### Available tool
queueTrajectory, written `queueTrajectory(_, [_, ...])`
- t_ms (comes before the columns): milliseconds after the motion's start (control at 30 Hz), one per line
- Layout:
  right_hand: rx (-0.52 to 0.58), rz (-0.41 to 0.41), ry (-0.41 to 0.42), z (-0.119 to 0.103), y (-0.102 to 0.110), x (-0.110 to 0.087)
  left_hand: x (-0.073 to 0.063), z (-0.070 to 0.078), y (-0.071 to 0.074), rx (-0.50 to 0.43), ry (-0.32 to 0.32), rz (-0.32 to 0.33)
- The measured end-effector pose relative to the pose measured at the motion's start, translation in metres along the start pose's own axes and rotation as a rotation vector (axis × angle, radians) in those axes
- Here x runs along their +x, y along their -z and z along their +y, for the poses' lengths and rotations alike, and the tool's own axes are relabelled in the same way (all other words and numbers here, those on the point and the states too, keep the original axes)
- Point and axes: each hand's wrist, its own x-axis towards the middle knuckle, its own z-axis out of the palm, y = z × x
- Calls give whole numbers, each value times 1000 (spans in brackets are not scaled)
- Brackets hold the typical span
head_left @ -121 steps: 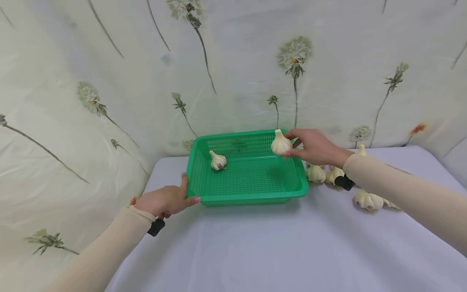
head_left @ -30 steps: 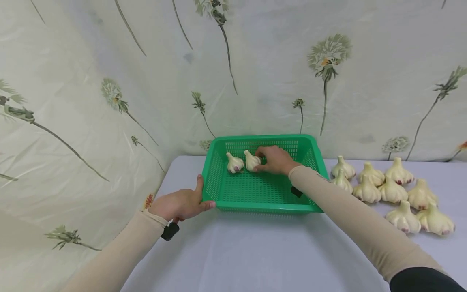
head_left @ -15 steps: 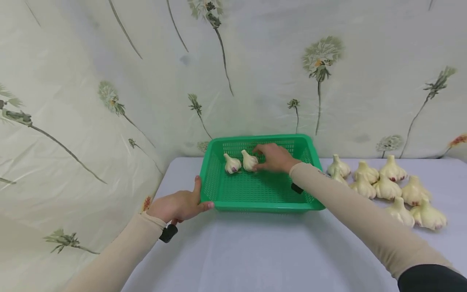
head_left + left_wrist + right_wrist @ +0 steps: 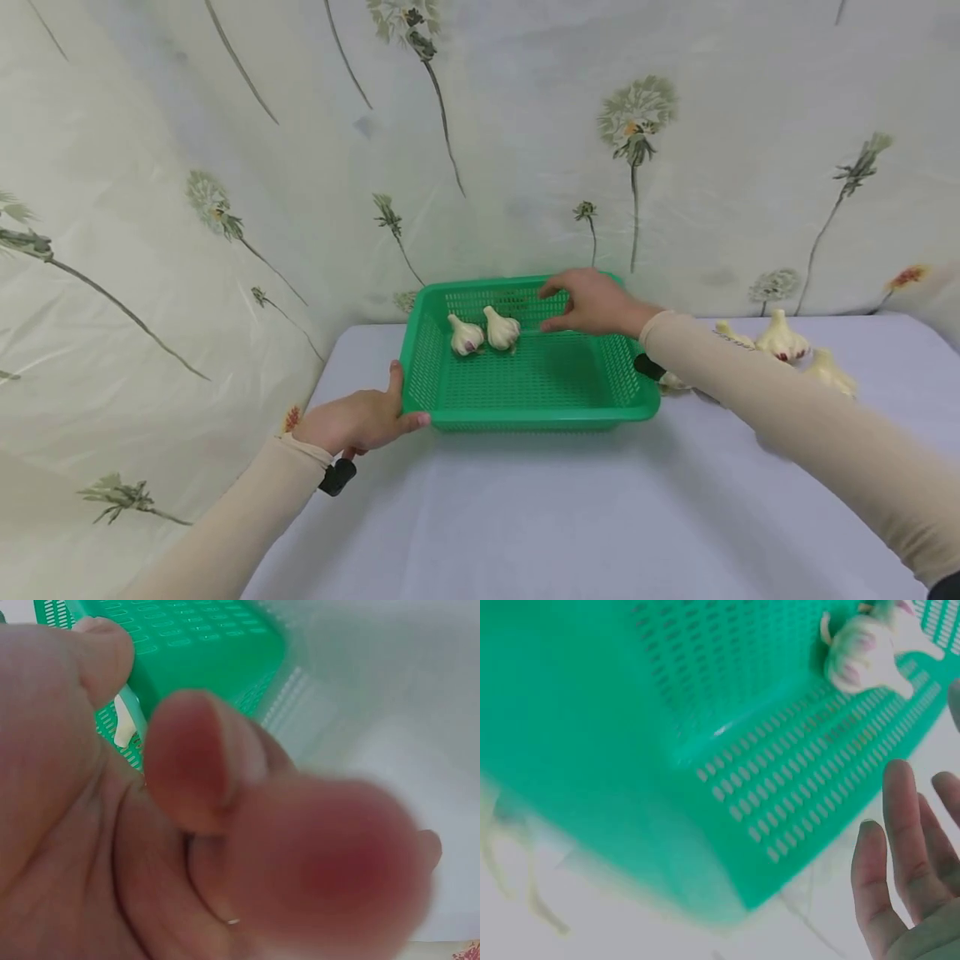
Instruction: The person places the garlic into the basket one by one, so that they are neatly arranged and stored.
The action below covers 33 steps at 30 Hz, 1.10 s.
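Note:
Two garlic bulbs, a left one (image 4: 467, 337) and a right one (image 4: 502, 329), stand side by side in the back left of a green plastic basket (image 4: 525, 414). My left hand (image 4: 358, 421) holds that basket by its front left corner, thumb at the rim; in the left wrist view its other fingers (image 4: 187, 761) curl beside the green wall. Above the basket's back right part is my right hand (image 4: 596, 302), thumb and fingers parted with nothing between them. The right wrist view shows its spread fingers (image 4: 904, 832) apart from the garlic.
More garlic bulbs (image 4: 782, 337) stand on the white-covered table (image 4: 510, 508) to the right of the basket, partly hidden by the right sleeve (image 4: 780, 392). A curtain (image 4: 510, 150) printed with dandelions hangs behind and along the left.
My right hand carried a second garlic bulb into the basket, set it beside the first, let go, and has risen to the right. The left hand has stayed at the basket's corner.

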Motion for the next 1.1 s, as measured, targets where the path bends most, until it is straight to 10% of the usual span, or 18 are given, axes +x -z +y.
queueTrajectory(1100, [-202, 23, -248, 110, 65, -220, -5, 3, -6, 21, -26, 16])
